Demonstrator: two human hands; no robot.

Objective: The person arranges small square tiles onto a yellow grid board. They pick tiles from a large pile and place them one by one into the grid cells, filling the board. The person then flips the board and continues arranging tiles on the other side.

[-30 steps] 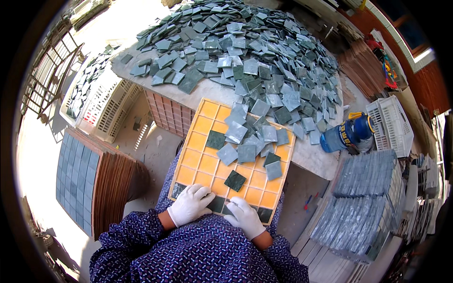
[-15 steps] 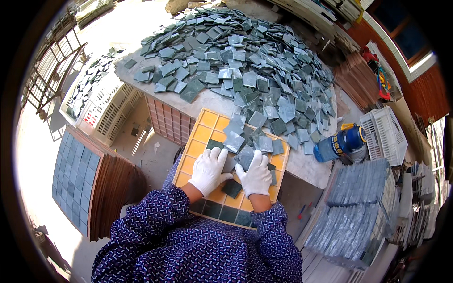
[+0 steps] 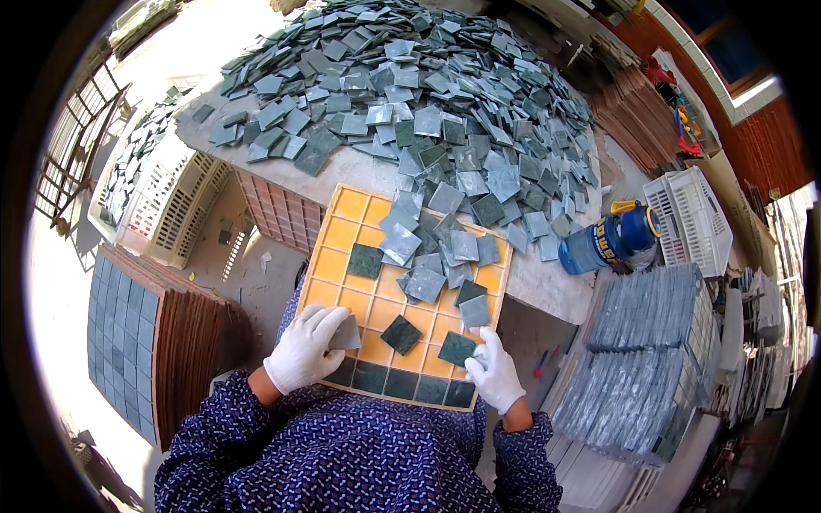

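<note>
A yellow grid tray with square cells leans from the table's edge toward my lap. Dark stone tiles fill its row nearest me. At the tray's left side my left hand, in a white glove, pinches a light grey tile. My right hand, gloved too, grips a dark green tile by its right edge, low over the right cells. Between the hands a dark green tile lies turned askew across the grid. Several loose tiles overlap on the tray's upper right part.
Beyond the tray, a large heap of tiles covers much of the stone table. A blue bottle stands at its right edge. Stacked tile-filled trays stand left, wrapped tile stacks right, and a white crate far left.
My hands have moved apart and nearer me, each now with a tile. The tiles they were over spread loosely on the tray. The whole view has shifted slightly.
</note>
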